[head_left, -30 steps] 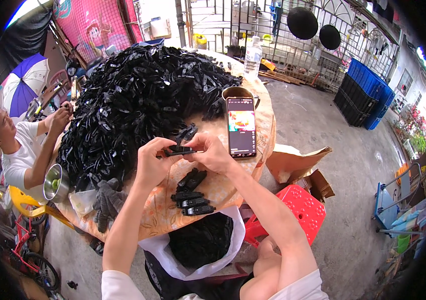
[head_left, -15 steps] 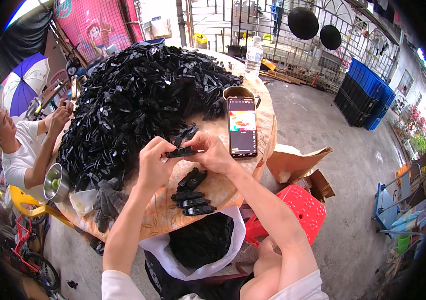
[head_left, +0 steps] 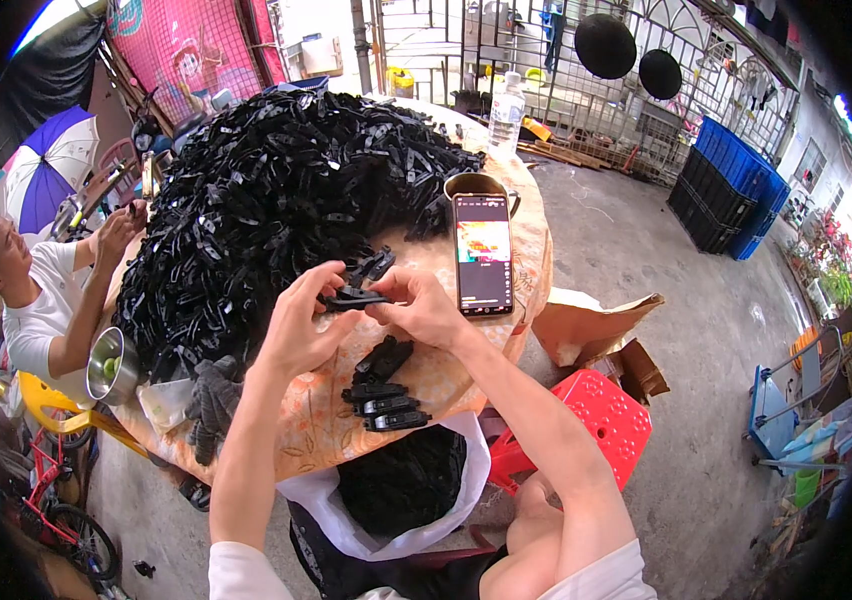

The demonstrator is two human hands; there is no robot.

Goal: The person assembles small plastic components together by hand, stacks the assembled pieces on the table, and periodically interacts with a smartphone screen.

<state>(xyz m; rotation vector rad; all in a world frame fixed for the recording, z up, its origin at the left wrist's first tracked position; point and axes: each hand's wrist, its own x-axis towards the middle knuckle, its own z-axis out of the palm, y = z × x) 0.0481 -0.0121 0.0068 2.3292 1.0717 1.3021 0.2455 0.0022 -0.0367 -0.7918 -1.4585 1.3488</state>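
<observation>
A small black plastic part point(head_left: 354, 299), curved and clip-like, is held over the table between my two hands. My right hand point(head_left: 428, 310) pinches its right end between thumb and fingers. At its left end is my left hand point(head_left: 298, 322), thumb stretched away from the fingers and the fingertips close to the part; whether they touch it is hard to see. Just beyond lies another similar black part point(head_left: 374, 264). Nearer me, several black parts point(head_left: 386, 407) are lined up by the table edge. A large heap of black parts point(head_left: 276, 190) covers much of the table.
A phone point(head_left: 484, 255) leans on a metal mug point(head_left: 476, 184) at the right, with a water bottle point(head_left: 507, 115) behind. Below the table edge hangs a white sack point(head_left: 476, 450) with black contents. A red stool point(head_left: 601, 420) stands right; a co-worker point(head_left: 41, 310) sits left beside a metal bowl point(head_left: 126, 380).
My left hand has shifted slightly left and loosened, its thumb moving away from the black part. My right hand keeps its pinch nearly in place. The co-worker's hands have moved slightly.
</observation>
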